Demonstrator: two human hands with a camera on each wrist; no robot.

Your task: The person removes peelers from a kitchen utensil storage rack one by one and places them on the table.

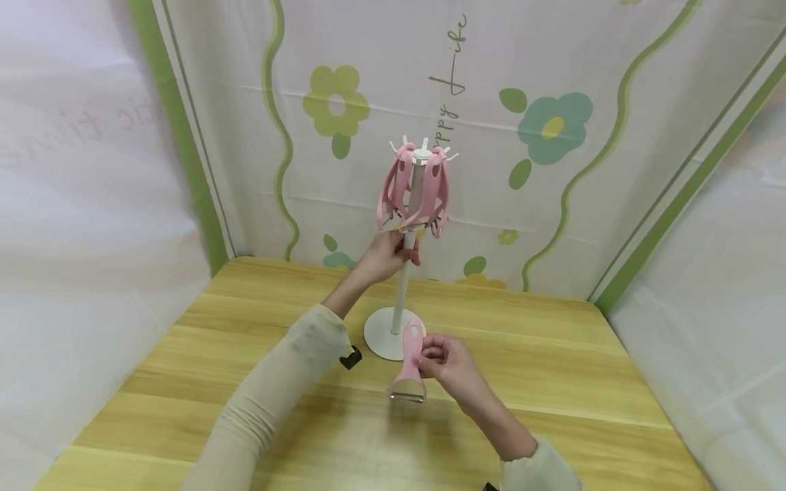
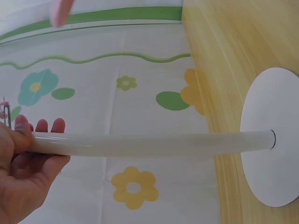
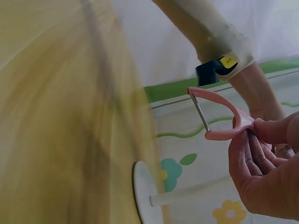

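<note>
In the head view a white stand rises from a round base, with several pink peelers hanging from the hooks at its top. Just below them my left hand grips the stand's pole; the left wrist view shows the fingers wrapped about the pole's upper part. My right hand pinches another pink peeler by its handle, in front of the base, its metal blade toward me. From the right wrist view, thumb and fingers hold this peeler behind its blade.
The stand is on a wooden table. Behind it hangs a white curtain with printed flowers, and further curtains close off both sides. A dark band sits on the left wrist.
</note>
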